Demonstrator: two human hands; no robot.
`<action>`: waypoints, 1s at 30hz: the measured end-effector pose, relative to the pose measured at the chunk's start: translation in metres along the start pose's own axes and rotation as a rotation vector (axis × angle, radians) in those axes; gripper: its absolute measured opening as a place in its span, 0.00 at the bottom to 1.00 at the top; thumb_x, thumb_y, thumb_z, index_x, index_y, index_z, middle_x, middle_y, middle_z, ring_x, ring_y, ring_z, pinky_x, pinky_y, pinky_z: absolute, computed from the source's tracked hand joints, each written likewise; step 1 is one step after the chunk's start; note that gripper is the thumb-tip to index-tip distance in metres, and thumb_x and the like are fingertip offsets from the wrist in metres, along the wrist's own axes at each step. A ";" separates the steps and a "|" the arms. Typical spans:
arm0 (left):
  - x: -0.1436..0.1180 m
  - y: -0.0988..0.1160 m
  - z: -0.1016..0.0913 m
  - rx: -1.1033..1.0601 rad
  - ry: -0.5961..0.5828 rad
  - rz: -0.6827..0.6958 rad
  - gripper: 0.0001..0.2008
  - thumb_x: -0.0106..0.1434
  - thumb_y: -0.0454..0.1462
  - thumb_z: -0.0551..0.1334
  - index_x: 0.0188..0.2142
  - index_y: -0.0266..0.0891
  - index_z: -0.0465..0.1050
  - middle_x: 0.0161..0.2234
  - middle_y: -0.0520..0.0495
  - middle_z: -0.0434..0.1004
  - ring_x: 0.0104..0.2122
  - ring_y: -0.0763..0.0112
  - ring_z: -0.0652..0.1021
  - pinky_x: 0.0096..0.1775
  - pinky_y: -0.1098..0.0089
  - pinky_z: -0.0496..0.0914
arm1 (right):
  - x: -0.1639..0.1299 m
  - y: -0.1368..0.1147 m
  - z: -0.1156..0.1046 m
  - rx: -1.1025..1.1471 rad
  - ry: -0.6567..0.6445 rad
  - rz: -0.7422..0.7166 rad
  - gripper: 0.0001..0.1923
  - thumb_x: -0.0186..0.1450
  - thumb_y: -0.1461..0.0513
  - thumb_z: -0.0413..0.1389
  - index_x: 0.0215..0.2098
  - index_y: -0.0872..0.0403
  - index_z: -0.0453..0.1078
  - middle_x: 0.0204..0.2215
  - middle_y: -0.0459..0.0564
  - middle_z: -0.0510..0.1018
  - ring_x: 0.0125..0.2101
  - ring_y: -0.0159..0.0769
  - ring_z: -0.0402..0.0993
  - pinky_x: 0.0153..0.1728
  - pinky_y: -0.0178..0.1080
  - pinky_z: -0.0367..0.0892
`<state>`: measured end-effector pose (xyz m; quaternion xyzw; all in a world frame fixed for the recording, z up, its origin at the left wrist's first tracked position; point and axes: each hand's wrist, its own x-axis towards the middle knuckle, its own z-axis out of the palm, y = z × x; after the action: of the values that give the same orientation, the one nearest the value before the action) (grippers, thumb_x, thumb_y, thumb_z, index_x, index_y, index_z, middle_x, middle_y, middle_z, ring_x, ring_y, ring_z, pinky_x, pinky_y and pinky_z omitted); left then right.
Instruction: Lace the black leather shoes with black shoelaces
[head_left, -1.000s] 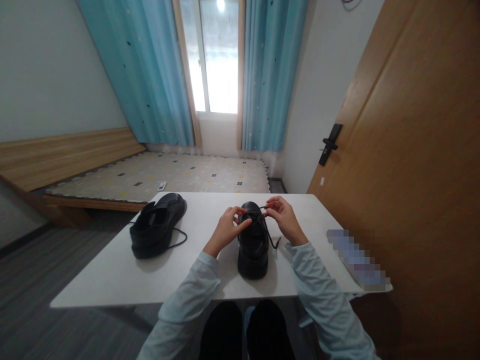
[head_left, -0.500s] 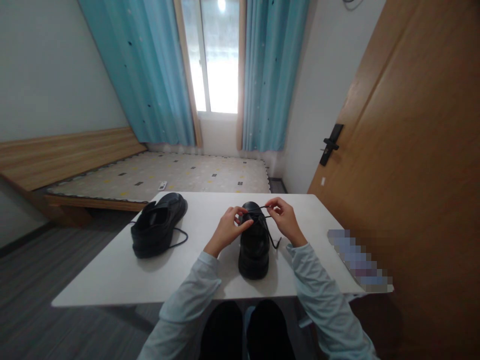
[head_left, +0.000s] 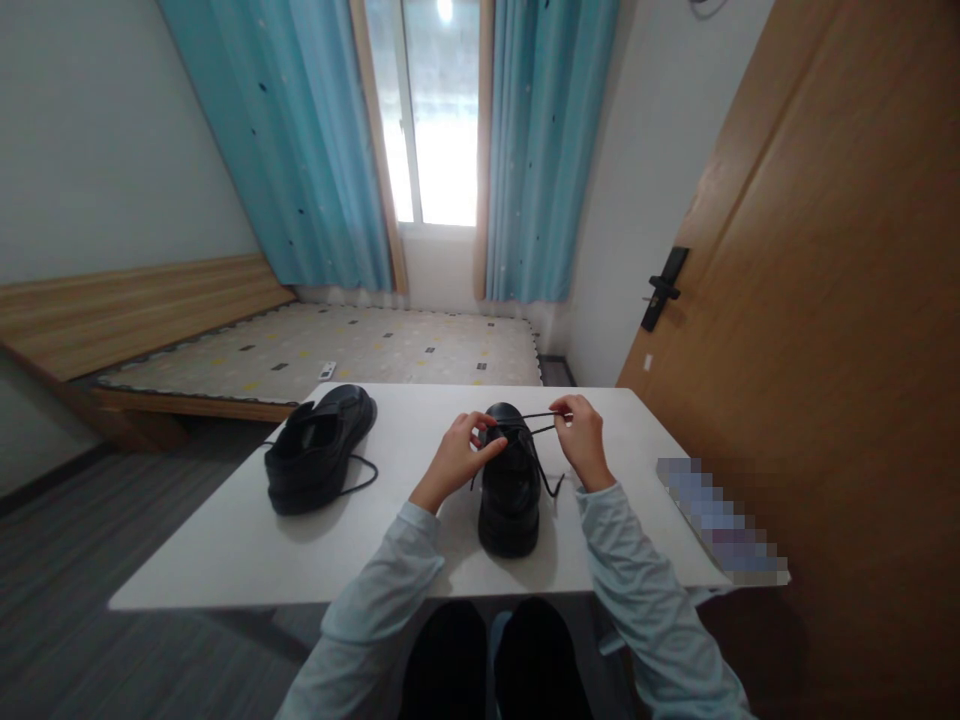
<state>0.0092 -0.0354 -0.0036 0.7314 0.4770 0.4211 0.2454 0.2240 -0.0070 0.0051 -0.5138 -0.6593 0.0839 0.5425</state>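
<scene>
Shoe in hand: the black leather lace-up shoe (head_left: pixel 511 490) stands upright near the tabletop's near edge, about midway along it, heel toward me and toe pointing at the far edge.
Lace: its thin black shoelace (head_left: pixel 541 418) runs taut from the eyelets out toward the right; a loose end trails onto the tabletop just right of the shoe.
Right hand: my right hand (head_left: pixel 586 442) has its grip pinched closed on the stretched lace, just beside the shoe.
Left hand: my left hand (head_left: pixel 455 459) has its grip closed on the lace at the top of the shoe's tongue, touching the shoe.
Done so far: I judge the lace threaded through the eyelets and drawn tight; whether a first crossing sits there I cannot tell.
Left to do: no bow shows, so the knot looks unfinished.
Other shoe: a matching black leather shoe (head_left: pixel 318 450) lies toward the left edge, well apart, its lace loose and untied.
Surface: white rectangular tabletop (head_left: pixel 225 540).
</scene>
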 end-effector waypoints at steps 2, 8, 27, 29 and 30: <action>0.000 0.000 -0.001 -0.006 -0.002 0.000 0.17 0.57 0.45 0.62 0.43 0.38 0.70 0.39 0.46 0.68 0.30 0.71 0.73 0.37 0.66 0.71 | 0.000 0.001 0.001 0.162 0.018 0.168 0.04 0.54 0.66 0.52 0.28 0.54 0.67 0.26 0.49 0.75 0.29 0.38 0.73 0.34 0.43 0.71; 0.000 -0.002 -0.001 -0.014 -0.001 -0.010 0.16 0.57 0.44 0.62 0.42 0.38 0.69 0.39 0.46 0.68 0.30 0.72 0.73 0.36 0.66 0.71 | 0.001 -0.008 -0.004 0.696 -0.078 0.482 0.10 0.53 0.60 0.60 0.32 0.54 0.66 0.20 0.44 0.77 0.22 0.34 0.76 0.29 0.39 0.73; -0.002 -0.004 -0.004 -0.012 -0.002 -0.001 0.16 0.58 0.45 0.62 0.42 0.39 0.69 0.39 0.46 0.68 0.30 0.72 0.73 0.37 0.65 0.71 | 0.007 -0.021 -0.018 0.825 0.186 0.281 0.13 0.52 0.59 0.62 0.29 0.52 0.61 0.16 0.34 0.58 0.13 0.21 0.51 0.13 0.29 0.51; -0.002 -0.004 -0.004 -0.015 0.000 0.002 0.17 0.58 0.45 0.62 0.42 0.39 0.69 0.39 0.46 0.68 0.30 0.72 0.73 0.37 0.65 0.72 | 0.007 -0.022 -0.020 0.826 0.181 0.269 0.13 0.52 0.59 0.61 0.30 0.52 0.61 0.17 0.35 0.59 0.14 0.21 0.51 0.14 0.28 0.51; -0.002 -0.004 -0.004 -0.016 0.001 0.005 0.17 0.58 0.45 0.62 0.42 0.39 0.69 0.39 0.46 0.68 0.30 0.72 0.73 0.37 0.66 0.72 | 0.007 -0.023 -0.020 0.826 0.170 0.258 0.12 0.52 0.59 0.61 0.30 0.52 0.62 0.18 0.36 0.59 0.15 0.22 0.53 0.14 0.28 0.53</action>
<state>0.0034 -0.0357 -0.0046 0.7302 0.4720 0.4260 0.2500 0.2275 -0.0214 0.0331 -0.3368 -0.4541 0.3650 0.7397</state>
